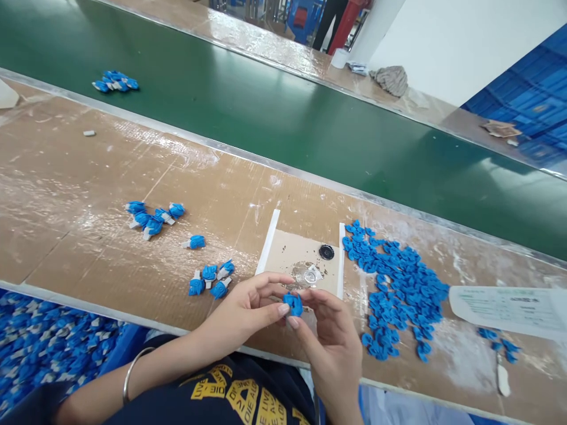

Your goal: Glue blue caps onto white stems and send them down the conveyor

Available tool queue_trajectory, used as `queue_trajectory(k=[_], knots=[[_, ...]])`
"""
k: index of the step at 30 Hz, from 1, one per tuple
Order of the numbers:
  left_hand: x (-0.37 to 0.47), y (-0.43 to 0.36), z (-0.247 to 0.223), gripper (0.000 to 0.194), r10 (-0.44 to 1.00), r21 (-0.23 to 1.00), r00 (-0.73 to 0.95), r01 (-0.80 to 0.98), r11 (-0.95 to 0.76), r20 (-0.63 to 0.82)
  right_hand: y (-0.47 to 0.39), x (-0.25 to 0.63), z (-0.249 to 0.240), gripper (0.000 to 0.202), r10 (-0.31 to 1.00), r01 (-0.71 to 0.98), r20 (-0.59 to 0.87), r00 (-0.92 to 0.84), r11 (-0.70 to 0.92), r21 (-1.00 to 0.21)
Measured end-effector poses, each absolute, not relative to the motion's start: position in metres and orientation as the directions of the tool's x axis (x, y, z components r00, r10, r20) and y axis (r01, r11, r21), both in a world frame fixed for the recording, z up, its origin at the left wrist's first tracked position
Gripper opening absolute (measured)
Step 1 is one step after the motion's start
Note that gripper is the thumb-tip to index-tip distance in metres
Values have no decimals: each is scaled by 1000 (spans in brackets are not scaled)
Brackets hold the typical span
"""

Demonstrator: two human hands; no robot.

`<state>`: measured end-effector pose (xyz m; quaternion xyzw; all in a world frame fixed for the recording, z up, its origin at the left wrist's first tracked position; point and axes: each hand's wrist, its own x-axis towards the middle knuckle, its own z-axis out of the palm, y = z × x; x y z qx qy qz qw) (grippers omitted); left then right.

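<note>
Between the fingertips of my left hand (259,301) and my right hand (330,330) is a small blue part (293,304), pinched from both sides above the table's front edge. Just beyond my fingers lies a beige sheet (287,251) with white strips along its sides. It bears a black round cap (326,252) and a small clear disc (310,275) in a wet patch. To the right spreads a large heap of loose blue parts (398,283). Left of my hands sit several blue pieces with grey tabs (209,273).
A green conveyor belt (248,106) crosses behind the table, carrying a blue cluster (116,81). More blue-and-grey pieces (153,226) lie at left. A full blue bin (48,348) stands at lower left. A white scoop-like sheet (509,308) lies at right.
</note>
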<state>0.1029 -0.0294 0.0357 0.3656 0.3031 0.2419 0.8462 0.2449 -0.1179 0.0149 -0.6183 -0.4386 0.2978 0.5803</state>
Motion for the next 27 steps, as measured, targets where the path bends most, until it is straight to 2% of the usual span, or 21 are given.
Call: queue_trajectory(k=[4, 6, 10, 12, 14, 16, 17, 19, 21, 23, 27], knots=[[104, -29, 31, 30, 651, 782, 671, -169, 600, -354, -116, 238, 15, 31, 875, 546, 324, 359, 85, -834], [104, -29, 27, 35, 641, 785, 670, -139, 604, -374, -115, 233, 17, 30, 872, 639, 391, 293, 126, -759], [103, -30, 23, 37, 591, 769, 690, -77, 634, -418, -121, 237, 21, 36, 931, 656, 341, 133, 176, -734], [97, -29, 25, 34, 606, 800, 682, -51, 598, -410, -131, 260, 18, 39, 950, 714, 290, 116, 123, -689], [86, -24, 28, 33, 683, 863, 625, -28, 504, -378, -145, 296, 10, 31, 922, 837, 318, 220, -11, -547], [71, -15, 30, 33, 799, 930, 506, 16, 367, -324, -159, 337, -2, 29, 882, 926, 359, 305, -187, -327], [63, -8, 30, 33, 857, 956, 429, 69, 285, -287, -166, 355, -9, 36, 908, 957, 327, 263, -202, -210], [45, 8, 28, 31, 948, 956, 281, 285, 67, -150, -174, 381, -21, 42, 927, 969, 294, 233, -195, -153], [28, 26, 24, 26, 974, 814, 221, 555, -174, 58, -177, 393, -30, 42, 941, 977, 275, 196, -162, -142], [13, 42, 18, 25, 943, 609, 252, 720, -332, 217, -176, 397, -35, 40, 947, 981, 273, 172, -139, -136], [-1, 60, 9, 31, 877, 365, 374, 805, -468, 300, -170, 397, -32, 41, 947, 992, 299, 121, -107, -63]])
